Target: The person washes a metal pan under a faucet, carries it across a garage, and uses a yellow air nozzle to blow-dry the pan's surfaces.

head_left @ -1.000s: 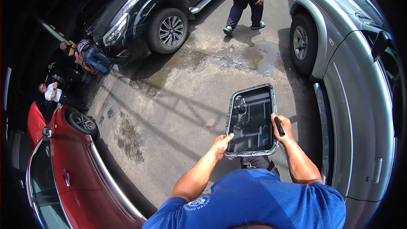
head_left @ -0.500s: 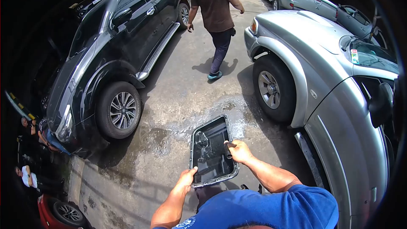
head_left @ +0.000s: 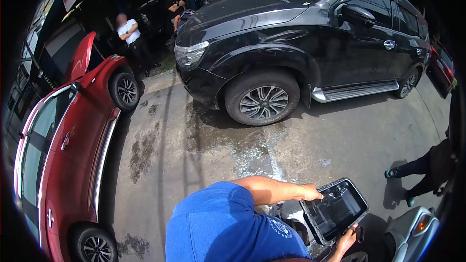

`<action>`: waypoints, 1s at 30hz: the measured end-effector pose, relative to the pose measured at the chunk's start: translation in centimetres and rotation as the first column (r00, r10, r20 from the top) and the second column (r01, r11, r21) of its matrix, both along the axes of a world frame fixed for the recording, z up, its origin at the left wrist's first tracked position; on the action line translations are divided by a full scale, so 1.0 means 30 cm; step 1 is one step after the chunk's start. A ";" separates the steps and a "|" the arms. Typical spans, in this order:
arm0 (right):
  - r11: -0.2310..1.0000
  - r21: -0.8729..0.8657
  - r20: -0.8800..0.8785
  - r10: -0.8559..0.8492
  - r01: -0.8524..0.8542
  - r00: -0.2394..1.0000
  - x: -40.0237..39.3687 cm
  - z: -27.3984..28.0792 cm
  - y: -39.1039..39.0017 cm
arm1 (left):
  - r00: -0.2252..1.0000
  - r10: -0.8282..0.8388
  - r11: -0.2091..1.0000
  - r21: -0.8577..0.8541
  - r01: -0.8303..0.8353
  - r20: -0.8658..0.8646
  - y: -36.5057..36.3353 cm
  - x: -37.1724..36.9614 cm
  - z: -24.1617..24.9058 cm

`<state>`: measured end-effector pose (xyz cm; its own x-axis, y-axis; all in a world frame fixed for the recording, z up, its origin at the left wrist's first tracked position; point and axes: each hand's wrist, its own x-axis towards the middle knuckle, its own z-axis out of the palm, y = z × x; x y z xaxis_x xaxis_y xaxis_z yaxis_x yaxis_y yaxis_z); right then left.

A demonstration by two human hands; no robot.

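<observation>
I carry the pan (head_left: 335, 210) in both hands, low in front of my body, over the wet concrete (head_left: 252, 150).

- Left hand (head_left: 310, 193): closed on the pan's upper-left rim, thumb on the flange.
- Right hand (head_left: 345, 242): closed on the lower rim. It also pinches a short dark tool (head_left: 360, 235) against the edge; I cannot tell what kind.
- Pan: open side up, tilted slightly to one corner. The interior looks dark and glossy, so I judge some residue remains.

To do this carry well:

1. Keep the pan level, so that nothing runs over the flange.
2. Hold by the rim only, with the two grips on opposite sides as they are.
3. Watch the footing: the concrete is stained and wet near the black car (head_left: 301, 43).
4. Keep clear of the person (head_left: 417, 174) standing just to my right and of the silver car (head_left: 412, 230) beside the pan.

The red car (head_left: 63, 150), bonnet up, stands well apart on my left.
</observation>
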<state>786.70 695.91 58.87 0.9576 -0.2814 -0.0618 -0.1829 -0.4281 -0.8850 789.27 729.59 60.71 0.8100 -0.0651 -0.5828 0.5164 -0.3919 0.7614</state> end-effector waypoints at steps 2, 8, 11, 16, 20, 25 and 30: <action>0.998 0.017 -0.007 0.059 -0.059 0.998 0.269 -0.040 -0.081 | 0.999 0.023 1.000 -0.007 -0.024 -0.024 -0.051 0.244 0.027; 0.990 0.091 0.027 0.108 -0.110 0.994 1.112 0.054 -0.147 | 0.981 0.126 0.966 -0.205 -0.155 -0.148 -0.256 1.052 -0.077; 0.988 0.157 -0.043 0.008 -0.002 0.999 1.527 0.129 -0.202 | 0.964 0.165 0.939 -0.265 -0.218 -0.208 -0.355 1.476 -0.109; 0.999 0.025 -0.093 0.041 -0.039 0.995 2.140 0.269 -0.351 | 0.940 0.176 0.852 -0.433 -0.295 -0.292 -0.488 2.040 0.037; 0.999 0.047 -0.186 0.025 -0.017 0.982 2.650 0.262 -0.434 | 0.963 0.172 0.853 -0.457 -0.252 -0.209 -0.603 2.548 -0.044; 0.990 0.082 -0.272 -0.089 0.115 0.958 3.291 0.131 -0.549 | 0.984 0.145 0.908 -0.380 -0.176 -0.108 -0.707 3.261 -0.258; 0.942 0.155 -0.254 -0.253 0.297 0.933 3.781 0.285 -0.851 | 0.993 0.008 0.945 -0.325 -0.047 -0.119 -1.040 3.892 -0.086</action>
<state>900.12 670.37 67.43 0.7978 -0.4936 -0.3462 -0.4754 -0.1620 -0.8647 906.05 698.39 58.14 0.7435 -0.2459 -0.6219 0.6145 -0.1158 0.7804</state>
